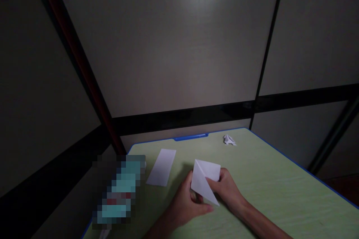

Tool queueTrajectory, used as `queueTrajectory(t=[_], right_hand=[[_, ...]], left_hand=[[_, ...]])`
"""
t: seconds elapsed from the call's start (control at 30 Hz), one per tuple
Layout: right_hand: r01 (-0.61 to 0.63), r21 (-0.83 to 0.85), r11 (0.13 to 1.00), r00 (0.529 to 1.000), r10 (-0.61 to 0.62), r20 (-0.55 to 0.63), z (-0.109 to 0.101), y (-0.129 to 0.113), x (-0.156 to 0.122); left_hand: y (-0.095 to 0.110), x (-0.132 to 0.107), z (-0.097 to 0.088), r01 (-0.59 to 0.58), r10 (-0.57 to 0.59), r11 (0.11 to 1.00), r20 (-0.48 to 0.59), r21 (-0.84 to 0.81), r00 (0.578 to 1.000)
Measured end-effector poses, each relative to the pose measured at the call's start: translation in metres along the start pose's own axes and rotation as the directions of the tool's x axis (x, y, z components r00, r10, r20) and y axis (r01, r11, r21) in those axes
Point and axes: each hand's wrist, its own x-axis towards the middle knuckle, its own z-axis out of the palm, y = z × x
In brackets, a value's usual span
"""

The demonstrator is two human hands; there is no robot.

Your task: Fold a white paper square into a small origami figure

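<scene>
A partly folded sheet of white paper (202,183) is held above the table between my two hands, a crease running diagonally from its top corner. My left hand (186,203) grips its left edge, fingers behind the sheet and the thumb near the lower point. On the other side, my right hand (224,186) pinches the paper, with the thumb on its front face by the crease. The right fingers behind the paper are hidden. To the left lies a flat white paper strip (162,168). A small folded white paper figure (229,140) sits toward the far right.
The pale green table (280,186) has a blue edge and a blue handle-like piece (191,137) at its far side. A blurred-out teal object (120,190) lies along the left edge. Behind the table stand grey panels (182,44) with black bands.
</scene>
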Motion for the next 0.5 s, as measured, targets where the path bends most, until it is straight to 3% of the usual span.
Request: queueTrajectory(t=[0.17, 0.3, 0.43, 0.5], right_hand=[[0.026, 0.021, 0.999, 0.999, -0.027, 0.022, 0.002, 0.001, -0.001], [0.026, 0.036, 0.999, 0.991, -0.031, 0.133, 0.004, 0.001, -0.003], [-0.014, -0.029, 0.999, 0.991, 0.018, 0.129, 0.003, 0.004, -0.004], [-0.023, -0.050, 0.999, 0.991, 0.029, 0.127, 0.004, 0.005, -0.004]], left_hand=[[0.004, 0.005, 0.000, -0.118, 0.123, 0.992, -0.158, 0.039, 0.980], [0.006, 0.008, -0.007, -0.056, 0.045, 0.998, -0.278, -0.029, 0.959], [0.004, 0.009, -0.013, -0.074, -0.022, 0.981, -0.477, -0.181, 0.878], [0.003, 0.010, -0.015, -0.076, -0.081, 0.955, -0.496, -0.287, 0.865]])
